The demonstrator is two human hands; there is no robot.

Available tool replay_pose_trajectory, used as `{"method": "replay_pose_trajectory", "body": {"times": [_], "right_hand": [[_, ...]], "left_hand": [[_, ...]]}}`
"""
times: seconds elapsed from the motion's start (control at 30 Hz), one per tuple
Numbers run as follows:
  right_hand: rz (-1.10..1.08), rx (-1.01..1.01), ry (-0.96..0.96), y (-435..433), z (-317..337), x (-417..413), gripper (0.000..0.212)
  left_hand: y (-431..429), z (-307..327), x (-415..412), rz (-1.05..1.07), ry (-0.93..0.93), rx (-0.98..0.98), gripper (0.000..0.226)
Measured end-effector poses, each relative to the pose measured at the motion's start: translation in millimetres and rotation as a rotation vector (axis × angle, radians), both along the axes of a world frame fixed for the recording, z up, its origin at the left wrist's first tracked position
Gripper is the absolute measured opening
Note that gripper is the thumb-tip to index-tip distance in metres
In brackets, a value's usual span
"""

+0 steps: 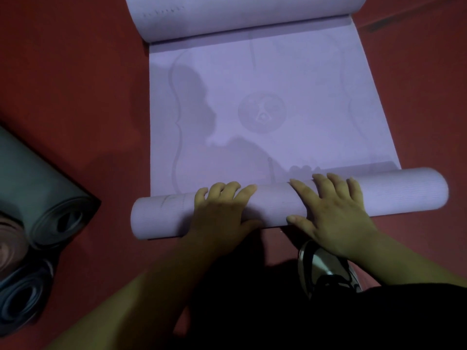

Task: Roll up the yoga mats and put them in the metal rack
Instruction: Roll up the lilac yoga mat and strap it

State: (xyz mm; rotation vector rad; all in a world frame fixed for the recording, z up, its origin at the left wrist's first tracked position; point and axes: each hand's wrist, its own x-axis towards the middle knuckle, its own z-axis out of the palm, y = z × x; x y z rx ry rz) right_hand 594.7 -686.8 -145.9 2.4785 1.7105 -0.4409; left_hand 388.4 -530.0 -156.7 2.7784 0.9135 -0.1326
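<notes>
A lilac yoga mat (290, 84) lies on the red floor, flat in the middle with a printed round emblem. Its near end is wound into a roll (161, 215) that runs across the view. The far end curls up into a second roll (240, 13) at the top. My left hand (222, 210) rests palm down on the near roll, fingers straight over its top. My right hand (331, 213) presses on the same roll to the right, fingers spread and thumb on the near side.
Rolled mats lie at the left: a grey-green one (38, 188), a pinkish one (10, 241) and a dark blue one (22, 299). A shoe (326, 271) stands on the red floor (75, 84) just below the near roll. No metal rack shows.
</notes>
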Motion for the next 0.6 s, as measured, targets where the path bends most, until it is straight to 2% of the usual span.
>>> {"method": "replay_pose_trajectory", "body": {"times": [0.27,0.6], "right_hand": [[-0.001,-0.060,0.035,16.0,1.3,16.1,0.082],[0.003,0.007,-0.008,10.5,-2.2,10.9,0.082]], "left_hand": [[-18.4,-5.2,-1.7,0.085,-0.035,0.067,0.079],[-4.7,-1.4,7.6,0.100,0.023,0.062,0.081]]}}
